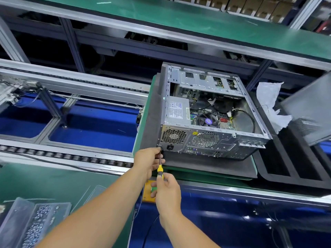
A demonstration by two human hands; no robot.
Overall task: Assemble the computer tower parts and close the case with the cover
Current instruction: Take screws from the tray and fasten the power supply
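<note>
An open computer tower [211, 111] lies on its side on a dark foam mat [206, 163], its rear panel facing me and its inside showing the power supply, fan and cables. My right hand [167, 191] grips the yellow-and-black handle of a screwdriver [160, 170]. The tip meets the lower left corner of the rear panel. My left hand [148, 161] pinches the shaft close to the tip. The grey side cover [311, 111] leans at the right edge, apart from the case.
A clear tray of small screws [34, 226] sits at the lower left on the green bench. A roller conveyor [68, 158] runs to the left. Crumpled white plastic [270, 102] lies right of the case. A black foam bin [293, 167] is at right.
</note>
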